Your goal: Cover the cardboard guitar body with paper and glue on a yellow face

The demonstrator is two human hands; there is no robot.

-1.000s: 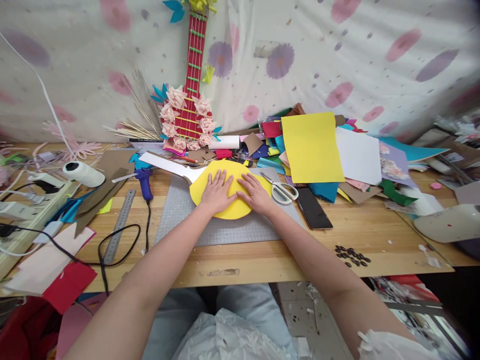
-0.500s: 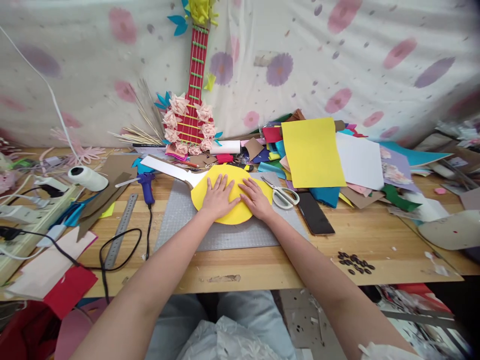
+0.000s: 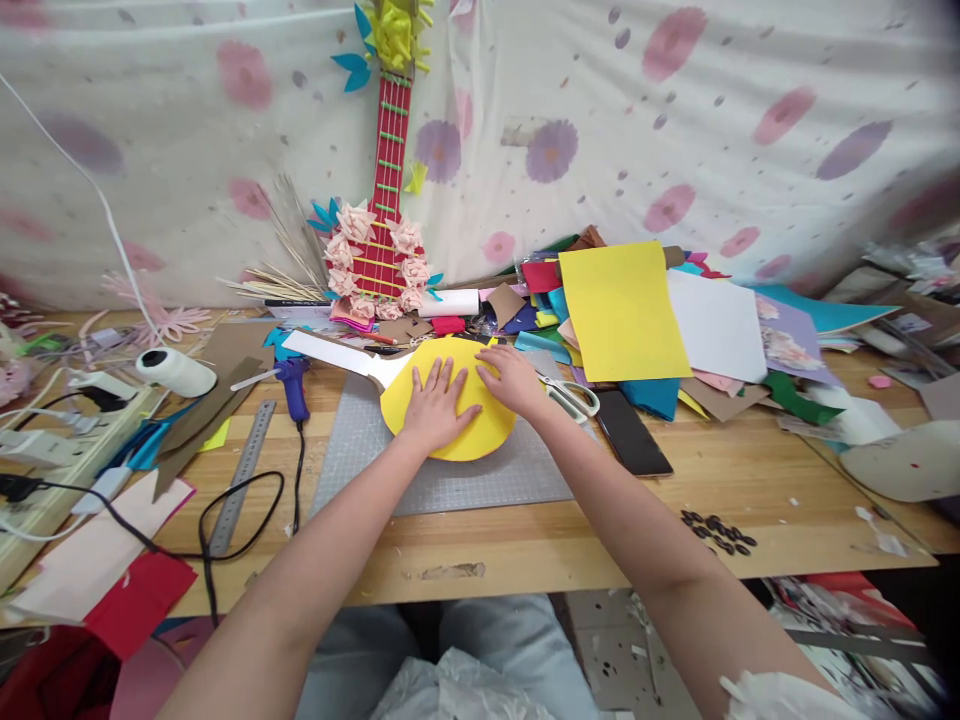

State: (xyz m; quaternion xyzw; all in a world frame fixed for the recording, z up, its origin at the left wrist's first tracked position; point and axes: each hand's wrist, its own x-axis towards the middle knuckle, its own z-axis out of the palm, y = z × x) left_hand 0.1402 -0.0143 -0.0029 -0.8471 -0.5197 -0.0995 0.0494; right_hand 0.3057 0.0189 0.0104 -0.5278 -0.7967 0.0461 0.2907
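A round yellow foam piece lies on a grey cutting mat in the middle of the wooden table. It covers the round end of a white cardboard guitar shape whose neck sticks out to the upper left. My left hand presses flat on the yellow piece, fingers spread. My right hand rests flat on its upper right edge. Neither hand holds anything.
White-handled scissors and a black phone lie right of my right hand. A purple glue gun, a steel ruler and black cable lie left. Coloured sheets pile behind; a decorated red guitar leans on the cloth backdrop.
My right hand has slid from the right part of the yellow piece up to its upper right edge. The left hand stays pressed in the middle. The view shifted slightly.
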